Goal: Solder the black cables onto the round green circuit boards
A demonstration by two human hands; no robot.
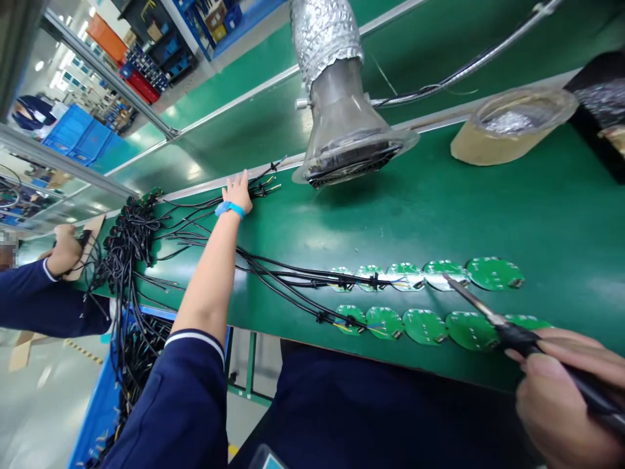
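My right hand (561, 391) is wrapped round a soldering iron (517, 335), its tip over a green circuit board (442, 268) in the far row. More round boards (424, 326) lie in a nearer row. Black cables (293, 268) run from the left, their bared coloured wire ends resting at several boards. Stretched out to the bench's back edge, my left hand (237, 194), with a blue wristband (229, 208), lies over another bunch of black cables (263, 189). Its fingers are extended and apart; their undersides are hidden.
A fume extractor hood (346, 143) hangs above the green bench (390, 221). Back right stands a tape-wrapped round container (493, 140). At left are a cable heap (129, 241), a blue bin (95, 404) of cables, and a co-worker's hand (64, 251) beside cardboard.
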